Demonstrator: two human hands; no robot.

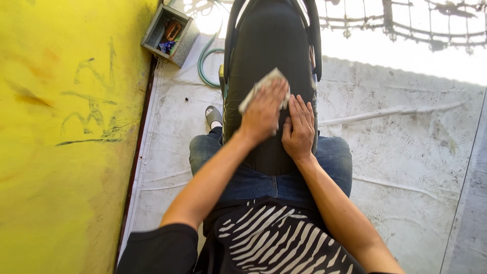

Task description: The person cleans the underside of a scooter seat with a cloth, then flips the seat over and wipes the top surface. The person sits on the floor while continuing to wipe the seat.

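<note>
The left hand [264,109] presses a folded grey cloth [261,87] flat on the black motorbike seat [269,45], fingers curled over it. The right hand [299,127] lies spread flat beside it. This looks like wiping; next, the cloth needs a steady push along the seat.

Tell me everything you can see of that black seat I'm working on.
The black seat is long, smooth and matte, like vinyl, running away from the person between their denim-clad knees. It narrows toward the near end. The left hand presses a pale folded cloth on it; the right hand lies flat beside.
</note>
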